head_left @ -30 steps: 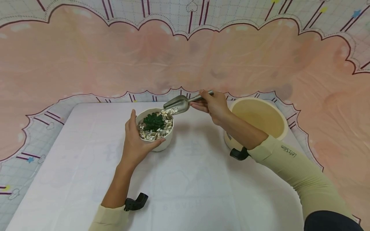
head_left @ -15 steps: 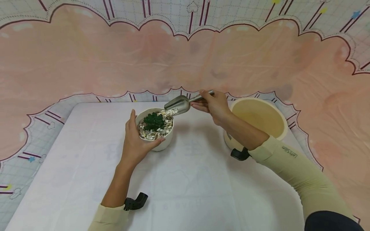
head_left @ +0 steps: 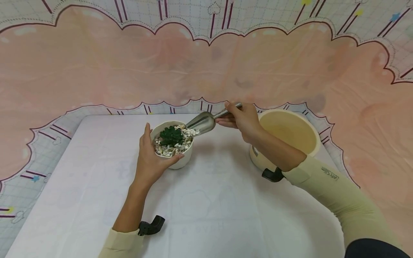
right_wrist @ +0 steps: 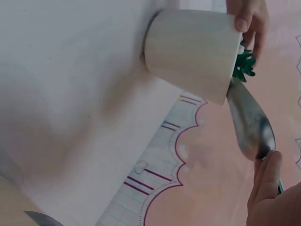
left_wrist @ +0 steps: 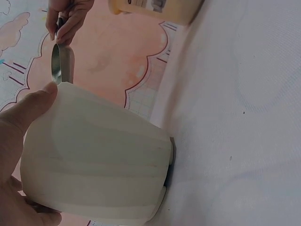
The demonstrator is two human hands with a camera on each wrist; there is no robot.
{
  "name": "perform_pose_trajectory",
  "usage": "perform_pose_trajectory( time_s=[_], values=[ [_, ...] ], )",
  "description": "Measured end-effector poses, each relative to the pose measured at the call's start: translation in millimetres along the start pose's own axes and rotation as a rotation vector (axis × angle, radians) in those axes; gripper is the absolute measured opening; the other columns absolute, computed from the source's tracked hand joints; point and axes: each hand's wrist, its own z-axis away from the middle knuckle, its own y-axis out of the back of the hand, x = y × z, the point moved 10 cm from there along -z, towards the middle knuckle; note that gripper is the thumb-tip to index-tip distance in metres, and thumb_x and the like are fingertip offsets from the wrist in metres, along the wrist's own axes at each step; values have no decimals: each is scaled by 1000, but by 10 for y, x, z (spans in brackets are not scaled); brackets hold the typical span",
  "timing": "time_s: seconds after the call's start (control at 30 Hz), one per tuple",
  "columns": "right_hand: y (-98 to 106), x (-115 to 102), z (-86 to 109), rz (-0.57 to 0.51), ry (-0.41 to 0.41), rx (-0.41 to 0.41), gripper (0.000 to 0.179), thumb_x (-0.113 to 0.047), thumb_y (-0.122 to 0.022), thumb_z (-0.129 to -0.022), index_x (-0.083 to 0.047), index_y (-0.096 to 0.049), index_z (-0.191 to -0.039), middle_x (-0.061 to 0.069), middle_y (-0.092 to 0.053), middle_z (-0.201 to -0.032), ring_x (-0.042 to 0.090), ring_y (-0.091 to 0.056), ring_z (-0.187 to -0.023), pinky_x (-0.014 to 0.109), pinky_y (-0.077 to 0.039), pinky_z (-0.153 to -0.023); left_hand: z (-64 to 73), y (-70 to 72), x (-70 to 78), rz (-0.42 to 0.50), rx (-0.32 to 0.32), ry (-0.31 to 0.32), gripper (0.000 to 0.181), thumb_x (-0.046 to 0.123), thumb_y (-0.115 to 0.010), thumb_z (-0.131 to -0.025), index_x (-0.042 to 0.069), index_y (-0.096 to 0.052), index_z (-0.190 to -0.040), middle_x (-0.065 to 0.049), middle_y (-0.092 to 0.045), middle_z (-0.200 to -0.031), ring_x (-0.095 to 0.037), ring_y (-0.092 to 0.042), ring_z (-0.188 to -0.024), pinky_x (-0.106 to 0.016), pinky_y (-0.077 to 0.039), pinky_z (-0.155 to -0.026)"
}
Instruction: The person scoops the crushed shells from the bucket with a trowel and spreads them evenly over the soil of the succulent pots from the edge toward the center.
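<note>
A white flower pot (head_left: 182,162) stands on the white-covered table, holding a green succulent (head_left: 171,136) amid pale pebbles (head_left: 167,151). My left hand (head_left: 151,160) grips the pot from its left side, thumb near the front rim and fingers round the far side. My right hand (head_left: 245,120) holds the handle of a metal scoop (head_left: 204,123). The scoop's mouth tilts down at the pot's right rim, with pebbles at its lip. In the right wrist view, the scoop (right_wrist: 251,125) meets the rim close to the succulent (right_wrist: 243,66).
A large cream bucket (head_left: 290,134) stands at the right, partly behind my right forearm. The white tabletop (head_left: 200,204) stretches in front of the pot. A pink patterned cloth (head_left: 161,68) lies beyond the table's far edge.
The scoop has shifted slightly right and down, its mouth lower at the pot's rim. My right hand and forearm have moved a little right. My left hand and the pot stay nearly still.
</note>
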Motion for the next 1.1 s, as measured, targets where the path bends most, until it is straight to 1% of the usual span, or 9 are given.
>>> perform_pose_trajectory(
  time_s=[0.13, 0.43, 0.57, 0.73, 0.97, 1.1],
  values=[
    [1, -11, 34, 11, -6, -3, 24, -13, -56, -111, 10, -63, -111, 19, -75, -86, 22, -78, -75, 33, -62, -76, 3, 6, 6, 1, 1, 1, 138, 33, -98, -75, 14, 0, -170, -26, -23, -165, -44, -33, -148, -65, -33, -116],
    [-6, -33, 61, 40, 15, -7, 27, -13, -56, -111, 13, -62, -115, 19, -76, -87, 21, -78, -74, 34, -62, -75, -6, 9, 8, -2, 5, -1, 138, 34, -98, -74, 13, -1, -170, -26, -23, -165, -44, -33, -148, -65, -33, -116],
    [-18, -40, 71, 39, 17, -4, 26, -12, -57, -110, 13, -62, -111, 20, -76, -86, 22, -78, -73, 34, -62, -74, -9, 8, 4, -6, 7, -3, 138, 34, -98, -74, 13, -1, -170, -26, -24, -165, -44, -33, -148, -65, -33, -116],
    [-52, -70, 85, 48, 34, -5, 22, -11, -59, -109, 10, -61, -104, 21, -76, -86, 23, -78, -72, 35, -62, -73, -7, 10, 2, -11, 11, -5, 138, 35, -98, -74, 13, -1, -170, -26, -24, -165, -43, -33, -148, -65, -33, -116],
    [-112, -112, 107, 86, 57, -29, 22, -12, -60, -109, 10, -59, -103, 25, -76, -90, 25, -78, -72, 35, -62, -73, -4, 6, -2, 0, 7, 4, 138, 34, -98, -74, 13, -1, -170, -26, -24, -165, -43, -33, -148, -64, -33, -116],
    [-127, -130, 114, 105, 82, -37, 24, -13, -61, -109, 9, -60, -102, 26, -76, -91, 25, -78, -72, 36, -62, -72, -4, 5, 2, -1, 4, 8, 138, 34, -98, -74, 12, -1, -170, -25, -23, -165, -43, -33, -148, -64, -32, -117]
  ],
)
